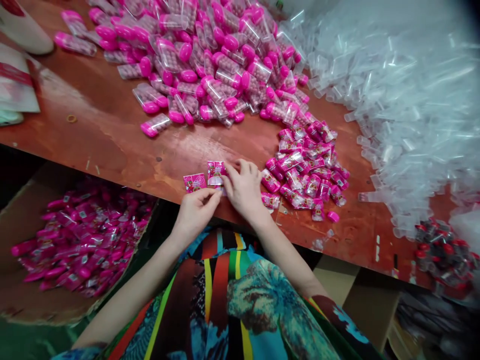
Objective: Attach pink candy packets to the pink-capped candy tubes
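Note:
My left hand (195,211) is at the table's front edge, thumb and forefinger pinched together; a small pale piece shows at their tips, too little of it visible to name. Just to its right, my right hand (245,190) has its fingers bent, the tips at the right edge of a flat pink printed label (215,173). A second pink label (194,183) lies beside it, above my left hand. Close to my right wrist, a pile of small containers in pink printed wrappers (300,172) spreads over the table. My palms hide what is beneath them.
Clear tubes with pink caps and pink beads (221,62) are heaped at the back. Empty clear tubes (405,100) cover the right side, near red-capped pieces (446,252). Below left, a cardboard box (18,210) holds many pink wrapped containers. A loose pink cap (333,216) lies right.

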`<state>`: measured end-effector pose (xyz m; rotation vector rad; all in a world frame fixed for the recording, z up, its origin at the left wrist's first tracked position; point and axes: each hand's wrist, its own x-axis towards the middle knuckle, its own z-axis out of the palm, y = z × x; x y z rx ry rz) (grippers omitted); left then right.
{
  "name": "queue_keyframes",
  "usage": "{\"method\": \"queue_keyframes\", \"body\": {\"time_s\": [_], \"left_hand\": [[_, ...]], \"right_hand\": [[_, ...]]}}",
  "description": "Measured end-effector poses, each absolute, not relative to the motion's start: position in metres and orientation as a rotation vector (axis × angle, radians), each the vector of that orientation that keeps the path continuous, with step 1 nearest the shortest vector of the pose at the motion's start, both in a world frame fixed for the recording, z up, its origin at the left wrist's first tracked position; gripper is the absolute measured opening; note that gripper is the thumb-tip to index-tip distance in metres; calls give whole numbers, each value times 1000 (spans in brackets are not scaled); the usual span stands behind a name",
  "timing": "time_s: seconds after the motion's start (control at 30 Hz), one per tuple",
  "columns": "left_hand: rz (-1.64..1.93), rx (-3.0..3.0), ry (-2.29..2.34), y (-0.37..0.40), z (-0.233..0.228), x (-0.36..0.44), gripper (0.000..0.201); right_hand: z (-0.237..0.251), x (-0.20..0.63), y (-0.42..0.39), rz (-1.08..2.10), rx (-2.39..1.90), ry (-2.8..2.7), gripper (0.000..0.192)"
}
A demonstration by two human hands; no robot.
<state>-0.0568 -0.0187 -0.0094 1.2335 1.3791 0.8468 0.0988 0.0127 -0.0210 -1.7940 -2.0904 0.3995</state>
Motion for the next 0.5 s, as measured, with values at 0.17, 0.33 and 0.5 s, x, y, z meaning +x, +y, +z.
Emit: {"method": "queue_keyframes", "body": {"time_s": [0.17,0.33,0.5], "left_hand": [[872,1135,1443,-16,-5,-70,19],[1013,982,1500,-1,-3,-71,25],[968,912,1350,16,1,-57,31]], "right_hand": [[-48,78,29,378,-1830,-1959,26],[-49,85,23,362,-1672,-1880,21],[-38,91,14,468,-1460,-1738,19]]}}
